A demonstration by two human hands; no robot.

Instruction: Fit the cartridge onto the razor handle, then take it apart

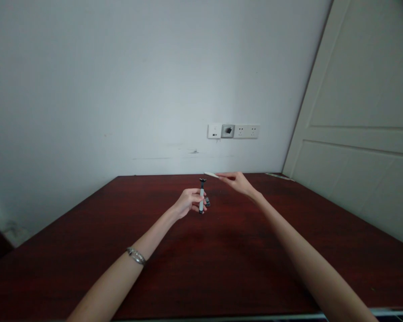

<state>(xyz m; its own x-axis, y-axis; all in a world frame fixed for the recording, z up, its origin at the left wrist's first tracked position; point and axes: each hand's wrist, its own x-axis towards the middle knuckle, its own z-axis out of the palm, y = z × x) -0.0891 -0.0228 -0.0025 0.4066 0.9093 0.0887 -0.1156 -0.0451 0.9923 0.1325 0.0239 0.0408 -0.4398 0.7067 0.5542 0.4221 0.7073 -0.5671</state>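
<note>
My left hand (188, 201) is closed round a slim grey razor handle (201, 200), held upright with its small black head on top, above the dark red table (201, 268). A small dark piece (207, 201) sits just right of that hand; I cannot tell whether it lies on the table or is held. My right hand (237, 182) reaches further back and pinches a thin pale flat strip (211, 175) between its fingertips, level with the razor's head. A silver bracelet (136, 256) is on my left wrist.
A white wall stands behind the table, with a row of sockets and a switch (233, 131). A white door (359, 134) leans in at the right. A thin pale object (279, 176) lies at the table's far right edge.
</note>
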